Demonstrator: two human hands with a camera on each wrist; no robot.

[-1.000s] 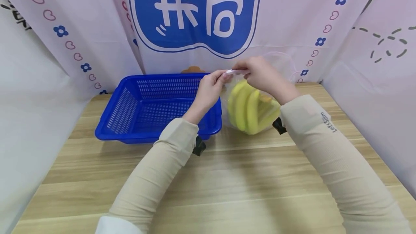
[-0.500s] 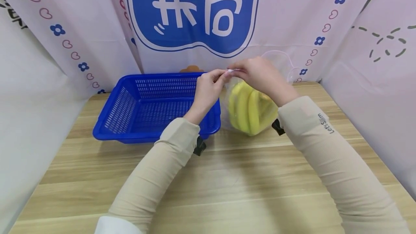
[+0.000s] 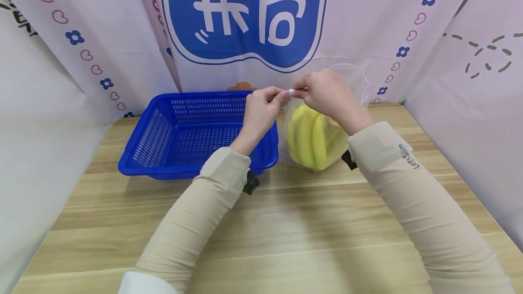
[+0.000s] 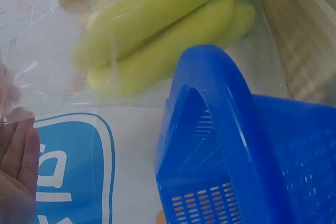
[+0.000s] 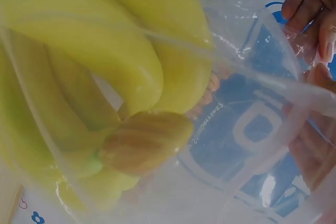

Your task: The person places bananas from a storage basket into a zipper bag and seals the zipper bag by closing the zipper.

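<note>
A clear plastic zip bag [image 3: 286,142] with a white slider [image 3: 291,90] stands at the right end of the blue basket. Through its film show several yellow bananas [image 3: 312,137], close up in the right wrist view, with a brownish-yellow rounded end [image 5: 147,142] among them. My left hand [image 3: 261,110] pinches the bag's top edge on the left side of the slider. On the other side, my right hand [image 3: 328,94] pinches that same edge, fingertips close to the left ones. A thin pale loop [image 3: 353,68] rises behind the right hand.
The blue plastic basket [image 3: 139,144] with slotted walls sits left of the bag on a wooden table [image 3: 286,235]. A printed cloth [image 3: 367,17] hangs directly behind both. Dark camera mounts [image 3: 251,183] jut from under the wrists.
Both hands stay at the bag's top edge. The right hand has moved slightly left, and the slider shows clearly between the fingertips now. The bananas have settled a little; the basket stays put.
</note>
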